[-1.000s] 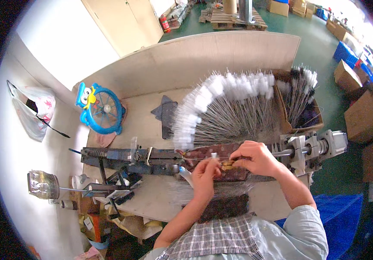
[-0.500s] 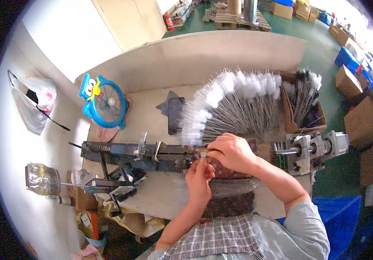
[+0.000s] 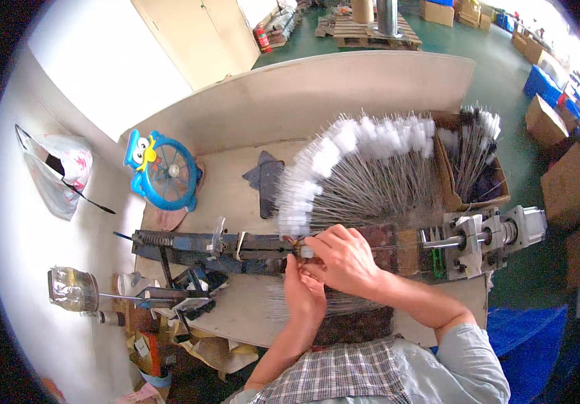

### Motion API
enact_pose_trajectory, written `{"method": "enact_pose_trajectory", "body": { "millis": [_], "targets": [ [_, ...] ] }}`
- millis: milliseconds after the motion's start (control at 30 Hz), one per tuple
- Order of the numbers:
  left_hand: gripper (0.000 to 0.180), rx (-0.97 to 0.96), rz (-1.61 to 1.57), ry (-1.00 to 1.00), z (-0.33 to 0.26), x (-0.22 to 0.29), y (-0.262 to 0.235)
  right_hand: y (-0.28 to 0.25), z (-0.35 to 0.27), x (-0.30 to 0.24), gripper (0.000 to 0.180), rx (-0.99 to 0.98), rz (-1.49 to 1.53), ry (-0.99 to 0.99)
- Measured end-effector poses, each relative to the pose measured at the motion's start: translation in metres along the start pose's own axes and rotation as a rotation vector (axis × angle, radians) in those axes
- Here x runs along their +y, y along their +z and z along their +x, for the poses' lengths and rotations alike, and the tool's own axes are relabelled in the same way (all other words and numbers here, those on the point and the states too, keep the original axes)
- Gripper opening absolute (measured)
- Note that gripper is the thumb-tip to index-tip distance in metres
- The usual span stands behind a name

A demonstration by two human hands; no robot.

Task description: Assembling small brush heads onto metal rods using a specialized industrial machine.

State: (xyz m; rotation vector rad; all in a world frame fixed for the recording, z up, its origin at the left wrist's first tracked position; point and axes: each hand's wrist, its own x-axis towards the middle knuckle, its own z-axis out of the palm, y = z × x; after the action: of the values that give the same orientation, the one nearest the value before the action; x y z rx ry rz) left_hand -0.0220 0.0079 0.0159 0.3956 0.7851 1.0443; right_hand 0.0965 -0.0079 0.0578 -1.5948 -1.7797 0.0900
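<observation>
My right hand (image 3: 345, 261) is closed at the middle of the dark bench machine (image 3: 256, 246), fingertips pinching a small white piece (image 3: 307, 252), which looks like the bristle head of a wire brush. From beneath that hand a thin wire runs right, toward the metal shaft (image 3: 443, 242). My left hand (image 3: 305, 295) is just below, thumb up against the machine and fingers curled close to the right hand. What its fingertips hold is hidden. Behind my hands, a large fan of wire brushes (image 3: 381, 172) lies with white bristle ends pointing away.
A motor-like unit (image 3: 519, 227) stands at the machine's right end. More brushes stand in a cardboard box (image 3: 446, 175). A blue toy-shaped fan (image 3: 169, 172) and a dark flat pad (image 3: 272, 188) are at the back left. Loose wires (image 3: 350, 303) lie near my apron.
Both hands have shifted slightly left and down along the machine. My right hand now covers more of the white piece's right side, and the wire toward the shaft shows.
</observation>
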Motion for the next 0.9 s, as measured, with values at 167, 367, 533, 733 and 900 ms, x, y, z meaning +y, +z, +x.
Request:
{"method": "enact_pose_trajectory", "body": {
  "millis": [167, 367, 533, 733, 900],
  "targets": [
    [0.024, -0.026, -0.012, -0.058, -0.001, 0.001, 0.002, -0.003, -0.004, 0.010, 0.034, 0.119, -0.059, -0.031],
    [0.012, 0.029, 0.006, 0.064, -0.003, -0.004, 0.011, -0.003, -0.010, 0.016, 0.025, 0.107, -0.052, -0.169],
    [0.011, 0.022, 0.009, 0.081, -0.001, -0.005, 0.009, -0.012, -0.010, 0.023, 0.022, 0.070, -0.035, -0.209],
    [0.015, -0.042, -0.011, 0.091, -0.003, -0.005, 0.015, -0.011, -0.009, 0.017, 0.021, 0.080, 0.006, -0.171],
    [0.017, -0.004, -0.063, 0.035, -0.001, -0.006, 0.007, -0.005, -0.009, 0.019, 0.022, 0.051, 0.014, -0.168]
  ]
}}
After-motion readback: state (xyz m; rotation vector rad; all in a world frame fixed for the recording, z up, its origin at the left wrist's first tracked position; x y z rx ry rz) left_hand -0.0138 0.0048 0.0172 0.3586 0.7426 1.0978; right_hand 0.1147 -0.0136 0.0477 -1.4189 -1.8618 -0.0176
